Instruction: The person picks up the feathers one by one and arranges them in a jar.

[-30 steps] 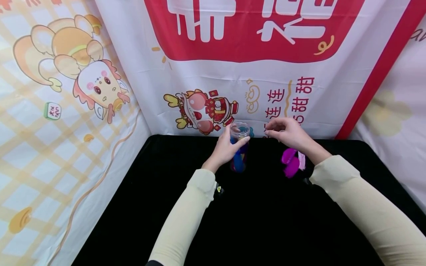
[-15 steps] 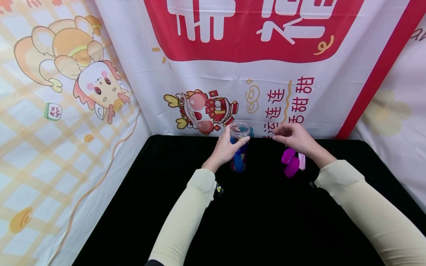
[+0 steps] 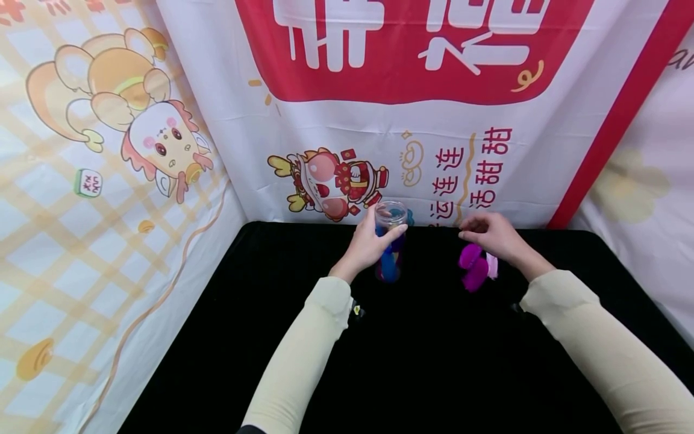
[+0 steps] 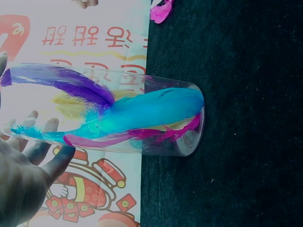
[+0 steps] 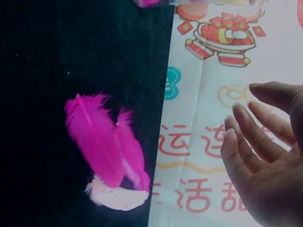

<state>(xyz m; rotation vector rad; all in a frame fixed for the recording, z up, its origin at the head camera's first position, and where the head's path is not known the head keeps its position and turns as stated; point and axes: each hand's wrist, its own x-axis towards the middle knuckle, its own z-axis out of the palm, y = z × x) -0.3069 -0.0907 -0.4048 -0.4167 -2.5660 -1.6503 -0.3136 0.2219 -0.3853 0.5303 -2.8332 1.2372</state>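
Observation:
My left hand (image 3: 368, 244) grips a clear, upright jar (image 3: 390, 212) near its top, thumb and fingers around the wall. No lid covers the mouth. In the left wrist view several feathers lie inside, among them a blue feather (image 4: 151, 111), a purple feather (image 4: 71, 78) and a magenta feather (image 4: 104, 141). My right hand (image 3: 496, 234) is raised with loosely bent fingers and holds nothing. Just below it, a magenta feather (image 5: 97, 142), another magenta feather (image 5: 131, 151) and a pale pink feather (image 5: 118, 198) lie overlapping on the black cloth.
A black cloth-covered table (image 3: 401, 367) spans the space before me. Printed white fabric (image 3: 325, 120) hangs upright behind its far edge, and a checked printed sheet (image 3: 65, 241) hangs along the left.
My right hand has moved right and slightly toward me, away from the jar and closer to the loose feathers. My left hand and the jar have stayed in place.

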